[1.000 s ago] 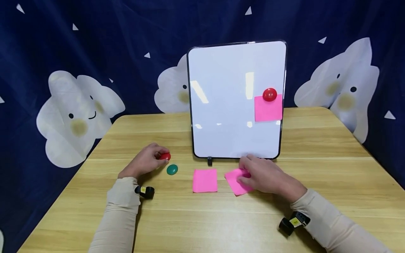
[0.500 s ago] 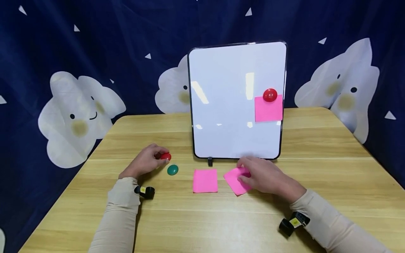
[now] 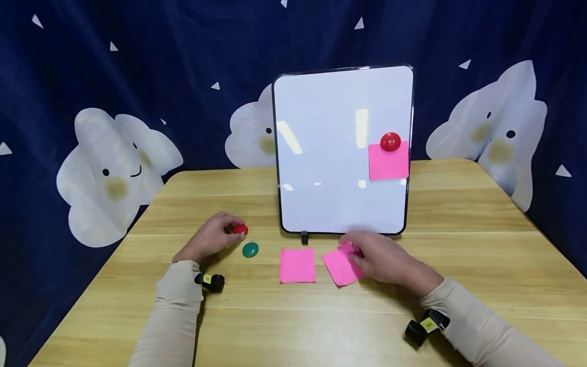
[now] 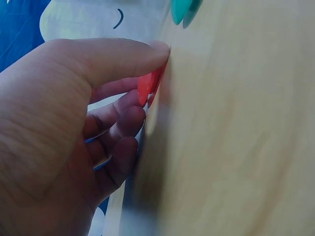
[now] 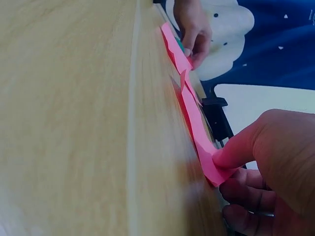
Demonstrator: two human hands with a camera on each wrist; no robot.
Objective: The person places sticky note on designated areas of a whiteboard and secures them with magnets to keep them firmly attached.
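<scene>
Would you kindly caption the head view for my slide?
Left hand grips a red disc, right hand a pink note, by a whiteboard.

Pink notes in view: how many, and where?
3. One note is on the whiteboard, its top edge under a red magnet; a second note lies on the table; a third note is pinched in the right hand, beside the second. Sheets stacked beneath would be hidden.
</scene>
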